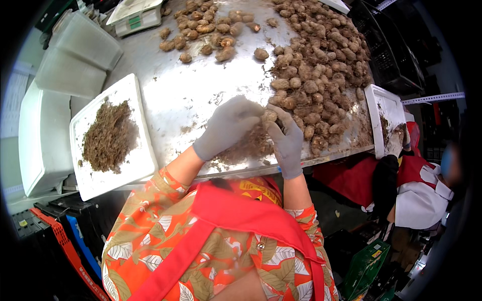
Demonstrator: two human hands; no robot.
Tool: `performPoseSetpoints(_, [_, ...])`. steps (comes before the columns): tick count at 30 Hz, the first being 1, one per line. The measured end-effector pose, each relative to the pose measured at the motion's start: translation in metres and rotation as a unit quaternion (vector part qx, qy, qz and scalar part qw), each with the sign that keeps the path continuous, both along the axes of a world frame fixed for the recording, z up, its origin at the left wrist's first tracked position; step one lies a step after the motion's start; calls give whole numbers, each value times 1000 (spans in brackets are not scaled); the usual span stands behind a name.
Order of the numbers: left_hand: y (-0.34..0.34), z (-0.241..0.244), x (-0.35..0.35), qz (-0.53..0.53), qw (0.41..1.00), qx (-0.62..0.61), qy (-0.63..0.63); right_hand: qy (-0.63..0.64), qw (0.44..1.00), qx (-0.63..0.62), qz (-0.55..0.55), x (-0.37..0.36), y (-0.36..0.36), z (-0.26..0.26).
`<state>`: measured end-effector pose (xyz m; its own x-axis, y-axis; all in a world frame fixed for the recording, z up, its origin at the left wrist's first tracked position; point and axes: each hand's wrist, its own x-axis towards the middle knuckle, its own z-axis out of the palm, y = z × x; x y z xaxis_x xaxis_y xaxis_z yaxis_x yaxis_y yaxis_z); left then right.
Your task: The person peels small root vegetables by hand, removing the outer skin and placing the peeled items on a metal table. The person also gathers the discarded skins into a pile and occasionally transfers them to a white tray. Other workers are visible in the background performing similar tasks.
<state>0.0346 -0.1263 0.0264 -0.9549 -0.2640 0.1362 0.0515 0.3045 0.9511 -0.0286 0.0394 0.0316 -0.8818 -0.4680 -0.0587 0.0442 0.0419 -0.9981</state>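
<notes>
Both my hands wear grey gloves and meet over the metal table near its front edge. My right hand (288, 137) grips a small brown taro corm (269, 116) between thumb and fingers. My left hand (233, 124) is bent beside the corm, its fingertips near it; whether it also grips anything is hidden. Loose brown fibres (250, 145) lie beneath my hands. A large heap of hairy taro corms (320, 71) fills the table's right side, and its near end reaches my right hand. Several more corms (226, 53) lie at the far middle.
A white foam lid (148, 150) bearing a fibre pile (109, 137) is at left, near translucent bins (71, 56) and a scale (137, 19). A white foam tray (371, 113) stands right, at a co-worker's gloved hands (394, 145). Black crates (388, 52) stand far right.
</notes>
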Motion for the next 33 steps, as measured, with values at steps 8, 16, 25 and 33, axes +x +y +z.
performPoseSetpoints(8, [11, -2, -4, 2, 999, -4, 53, 114, 993, 18, -30, 3, 1, -2])
performPoseSetpoints(16, [19, -13, 0, 44, 991, -50, 114, -115, 982, -142, -37, -2, 0, -17])
performPoseSetpoints(25, [-5, -8, -5, 42, 998, -35, 37, -89, 982, -165, -10, -5, 9, -2])
performPoseSetpoints(33, [-23, -89, -17, 79, 993, -82, -18, -119, 990, -41, 60, -30, 46, -56])
